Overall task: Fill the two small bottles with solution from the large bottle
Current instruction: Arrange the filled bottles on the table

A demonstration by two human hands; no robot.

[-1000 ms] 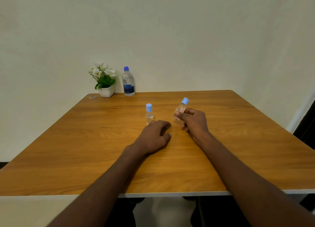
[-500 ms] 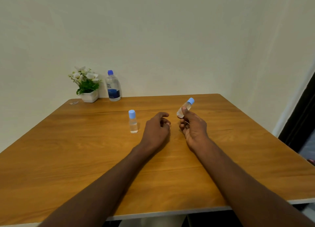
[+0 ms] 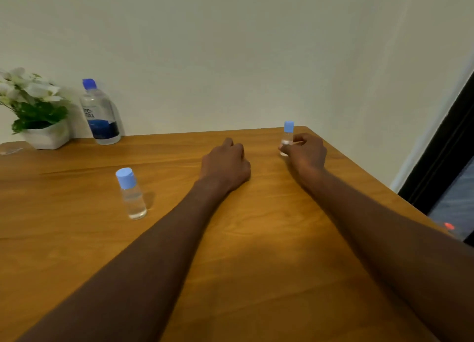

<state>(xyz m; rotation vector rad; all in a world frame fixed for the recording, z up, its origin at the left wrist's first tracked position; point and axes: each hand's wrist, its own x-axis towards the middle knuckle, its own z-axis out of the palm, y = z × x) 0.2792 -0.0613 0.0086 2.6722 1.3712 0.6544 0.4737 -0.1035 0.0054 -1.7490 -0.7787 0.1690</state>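
Note:
My right hand (image 3: 306,155) grips a small clear bottle (image 3: 286,136) with a light blue cap, held upright near the table's far right corner. A second small clear bottle (image 3: 130,193) with the same blue cap stands alone on the wooden table (image 3: 256,252), left of my arms, with some clear liquid in it. My left hand (image 3: 225,164) rests on the table with its fingers curled and nothing in it. The large bottle (image 3: 98,113), clear with a blue cap and blue label, stands capped at the back left by the wall.
A white pot of white flowers (image 3: 36,110) sits at the back left, beside the large bottle. A small clear scrap (image 3: 10,150) lies by the pot. The table's right edge (image 3: 379,185) runs close to my right arm, with a dark doorway (image 3: 446,157) beyond.
My right hand has carried the small bottle away to the far right and turned it upright. My head has turned right, so the flowers and large bottle sit further left in view.

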